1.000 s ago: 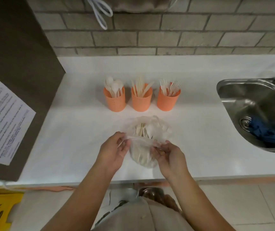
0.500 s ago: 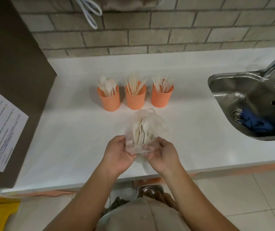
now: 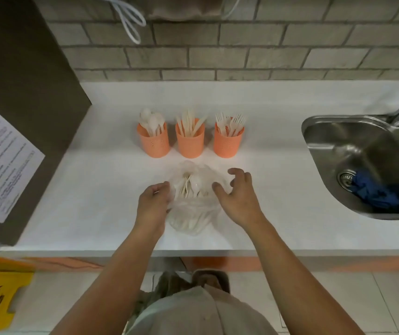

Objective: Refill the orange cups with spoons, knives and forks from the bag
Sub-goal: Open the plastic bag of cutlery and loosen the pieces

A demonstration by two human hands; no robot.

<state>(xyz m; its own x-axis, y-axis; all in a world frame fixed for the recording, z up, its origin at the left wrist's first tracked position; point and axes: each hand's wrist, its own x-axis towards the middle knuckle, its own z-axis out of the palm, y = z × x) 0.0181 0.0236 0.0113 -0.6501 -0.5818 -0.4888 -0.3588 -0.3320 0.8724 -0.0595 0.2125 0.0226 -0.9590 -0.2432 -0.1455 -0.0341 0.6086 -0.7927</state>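
Between the hands, flat on the smooth white worktop [image 3: 92, 189]: thin, crinkled clear plastic bag [image 3: 193, 218], mouth gaping, pale plastic cutlery [image 3: 188, 187] bunched inside. Curled on the film at its near-left edge, pinching it: left hand [image 3: 153, 204]. Loosely spread at the other edge, thumb against the plastic, fingers lifted off it: right hand [image 3: 238, 201]. Beyond the fingertips, apart from the bag, a row of three perforated orange cups [image 3: 190, 146], with spoons [image 3: 151, 119], knives [image 3: 190, 123] and forks [image 3: 231, 122], left to right. Right of the right hand, a stainless steel sink [image 3: 338, 141] with a crumpled blue cloth [image 3: 374, 192] by the drain. Left of the left hand, a dark brown panel [image 3: 24, 81] bearing a printed sheet [image 3: 0, 160].
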